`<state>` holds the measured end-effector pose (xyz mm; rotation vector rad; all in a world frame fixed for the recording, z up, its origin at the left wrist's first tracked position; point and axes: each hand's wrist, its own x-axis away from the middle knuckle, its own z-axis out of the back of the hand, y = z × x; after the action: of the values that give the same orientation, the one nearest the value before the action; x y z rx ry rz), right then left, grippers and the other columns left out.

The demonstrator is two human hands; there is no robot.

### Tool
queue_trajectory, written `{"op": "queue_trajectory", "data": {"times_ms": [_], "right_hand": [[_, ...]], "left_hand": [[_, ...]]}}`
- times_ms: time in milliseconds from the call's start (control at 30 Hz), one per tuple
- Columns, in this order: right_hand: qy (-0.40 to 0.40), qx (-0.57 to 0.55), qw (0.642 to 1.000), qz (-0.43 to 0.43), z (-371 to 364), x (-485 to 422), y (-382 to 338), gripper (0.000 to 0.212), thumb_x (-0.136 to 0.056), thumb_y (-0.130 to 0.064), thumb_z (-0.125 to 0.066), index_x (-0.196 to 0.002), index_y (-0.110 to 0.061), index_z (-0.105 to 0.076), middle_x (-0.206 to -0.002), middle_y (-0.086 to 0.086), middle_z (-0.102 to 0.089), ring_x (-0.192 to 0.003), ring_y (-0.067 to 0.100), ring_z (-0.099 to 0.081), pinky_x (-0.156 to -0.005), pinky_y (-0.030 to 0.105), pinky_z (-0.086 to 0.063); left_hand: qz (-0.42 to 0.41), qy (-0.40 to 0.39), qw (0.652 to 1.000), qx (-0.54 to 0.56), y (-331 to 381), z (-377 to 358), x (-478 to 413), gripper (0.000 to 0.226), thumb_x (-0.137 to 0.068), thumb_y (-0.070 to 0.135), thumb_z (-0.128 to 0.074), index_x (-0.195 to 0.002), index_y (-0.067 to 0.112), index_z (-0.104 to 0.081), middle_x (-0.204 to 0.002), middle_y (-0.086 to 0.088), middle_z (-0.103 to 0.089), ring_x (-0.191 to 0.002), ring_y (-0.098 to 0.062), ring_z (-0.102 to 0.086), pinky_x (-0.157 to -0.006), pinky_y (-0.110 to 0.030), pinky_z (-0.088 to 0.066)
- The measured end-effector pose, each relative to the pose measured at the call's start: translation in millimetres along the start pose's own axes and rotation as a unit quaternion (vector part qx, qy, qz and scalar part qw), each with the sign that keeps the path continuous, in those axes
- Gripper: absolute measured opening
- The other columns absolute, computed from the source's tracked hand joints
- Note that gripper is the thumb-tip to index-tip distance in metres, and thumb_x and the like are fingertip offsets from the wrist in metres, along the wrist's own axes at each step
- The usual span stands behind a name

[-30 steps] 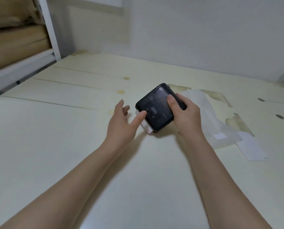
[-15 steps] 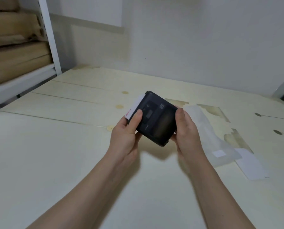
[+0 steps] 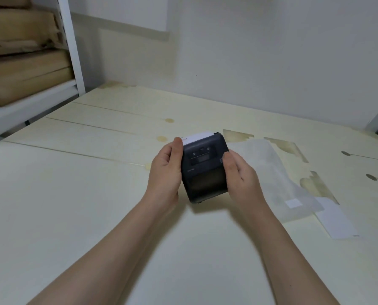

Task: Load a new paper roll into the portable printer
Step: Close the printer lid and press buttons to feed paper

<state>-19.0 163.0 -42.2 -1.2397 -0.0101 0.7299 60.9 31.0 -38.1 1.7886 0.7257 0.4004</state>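
Printer: the small black plastic portable printer [image 3: 204, 170] is held between both hands, low over the middle of the pale wooden tabletop [image 3: 73, 194], its panel with a small display facing up toward the camera.
Paper: a white strip of paper with a red mark at its left end [image 3: 196, 136] sticks out along the printer's far top edge, which suggests a roll is already inside and fed through the slot.
Cover: it looks closed, with no open compartment showing; whether it has latched fully cannot be told.
Left hand: the left hand [image 3: 165, 172] wraps the printer's left side, thumb up near the protruding paper.
Right hand: the right hand [image 3: 242, 176] clasps the right side, thumb lying on the top face.
Wrapping: a translucent white plastic sleeve [image 3: 271, 179] lies flat toward the tabletop's right edge, just beside the right hand; it is probably the roll's packaging, though that is a guess.
Loose slip: a white paper slip [image 3: 337, 221] lies partly under the sleeve's near end.
Done: judging by the strip, loading and closing appear finished.
Left: likely only checking the feed, tearing off the excess and setting the printer down.
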Motion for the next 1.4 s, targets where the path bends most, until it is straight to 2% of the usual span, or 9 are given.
{"op": "queue_trajectory", "data": {"times_ms": [167, 300, 433, 567, 767, 867, 1000, 1167, 1400], "right_hand": [[0.075, -0.035, 0.996, -0.038, -1.2, -0.5, 2.2, 0.054, -0.098, -0.049, -0.03, -0.096, -0.01, -0.067, -0.089, 0.01, -0.07, -0.081, 0.014, -0.062, -0.072, 0.027, -0.048], [0.116, -0.023, 0.993, 0.026, -9.4, 2.8, -3.3, 0.056, -0.095, -0.05, -0.028, -0.095, -0.01, -0.068, -0.077, -0.009, -0.066, -0.073, 0.004, -0.059, -0.063, 0.016, -0.045], [0.177, -0.017, 0.981, 0.074, -11.4, 7.1, -9.8, 0.064, -0.094, -0.047, -0.029, -0.07, 0.009, -0.046, -0.063, 0.028, -0.044, -0.06, 0.035, -0.04, -0.053, 0.042, -0.032], [0.191, -0.036, 0.978, 0.073, -13.6, 8.8, -16.2, 0.063, -0.095, -0.045, -0.031, -0.065, 0.009, -0.037, -0.062, 0.031, -0.037, -0.06, 0.04, -0.035, -0.053, 0.046, -0.03], [0.14, -0.103, 0.982, -0.08, -16.7, 0.5, -8.5, 0.068, -0.088, -0.067, -0.029, -0.096, -0.013, -0.068, -0.092, -0.003, -0.072, -0.087, 0.012, -0.066, -0.079, 0.035, -0.052], [0.072, -0.212, 0.954, -0.201, -20.2, -3.6, -5.1, 0.075, -0.075, -0.077, -0.046, -0.122, -0.021, -0.059, -0.121, 0.006, -0.068, -0.11, 0.021, -0.067, -0.089, 0.047, -0.057], [-0.035, -0.316, 0.913, -0.256, -33.9, 2.1, -6.7, 0.079, -0.078, -0.043, -0.074, -0.139, -0.011, -0.037, -0.128, 0.019, -0.062, -0.109, 0.034, -0.068, -0.08, 0.056, -0.058], [0.037, -0.316, 0.919, -0.234, -23.1, -5.0, -12.2, 0.058, -0.091, -0.03, -0.064, -0.139, -0.011, -0.037, -0.121, 0.015, -0.066, -0.101, 0.028, -0.071, -0.08, 0.051, -0.059], [0.071, -0.29, 0.93, -0.216, 7.5, -5.4, -19.4, 0.033, -0.099, -0.036, -0.052, -0.118, -0.013, -0.064, -0.111, 0.01, -0.073, -0.1, 0.023, -0.071, -0.086, 0.042, -0.058]], "left_hand": [[-0.042, -0.001, 0.997, -0.061, -8.4, -8.2, 4.6, 0.034, -0.101, 0.044, -0.04, -0.125, 0.025, -0.054, -0.118, 0.012, -0.065, -0.105, 0.001, -0.062, -0.09, -0.024, -0.047], [-0.078, 0.025, 0.994, -0.068, -5.9, -4.1, 5.2, 0.037, -0.096, 0.047, -0.042, -0.118, 0.022, -0.058, -0.115, 0.01, -0.067, -0.106, -0.008, -0.063, -0.092, -0.031, -0.05], [-0.109, 0.028, 0.991, -0.069, -1.3, -5.0, 15.9, 0.034, -0.094, 0.047, -0.044, -0.109, 0.021, -0.06, -0.1, 0.016, -0.069, -0.093, -0.005, -0.065, -0.084, -0.028, -0.053], [-0.121, 0.037, 0.991, -0.053, 5.2, -4.0, 22.0, 0.031, -0.095, 0.044, -0.048, -0.104, 0.018, -0.061, -0.096, 0.002, -0.071, -0.081, -0.007, -0.064, -0.074, -0.028, -0.053], [-0.059, 0.08, 0.995, -0.026, 2.3, -6.1, 14.9, 0.027, -0.097, 0.042, -0.05, -0.106, 0.02, -0.062, -0.084, 0.019, -0.071, -0.078, 0.001, -0.066, -0.075, -0.024, -0.053], [0.005, 0.139, 0.99, 0.02, -5.0, -1.4, 8.4, 0.037, -0.094, 0.051, -0.051, -0.111, 0.02, -0.061, -0.102, 0.006, -0.072, -0.094, -0.01, -0.069, -0.088, -0.037, -0.056], [0.064, 0.178, 0.978, 0.085, -10.7, 4.0, 4.0, 0.051, -0.089, 0.053, -0.051, -0.122, 0.013, -0.054, -0.122, -0.011, -0.066, -0.11, -0.025, -0.066, -0.097, -0.044, -0.053], [0.096, 0.085, 0.989, 0.081, -7.3, 9.6, -7.3, 0.064, -0.084, 0.041, -0.06, -0.136, 0.006, -0.047, -0.116, -0.01, -0.065, -0.097, -0.019, -0.066, -0.07, -0.029, -0.055], [0.114, -0.066, 0.991, -0.003, 6.8, 14.6, -9.7, 0.051, -0.095, 0.039, -0.057, -0.143, 0.044, -0.039, -0.128, 0.008, -0.064, -0.106, -0.021, -0.069, -0.074, -0.036, -0.058]]}}
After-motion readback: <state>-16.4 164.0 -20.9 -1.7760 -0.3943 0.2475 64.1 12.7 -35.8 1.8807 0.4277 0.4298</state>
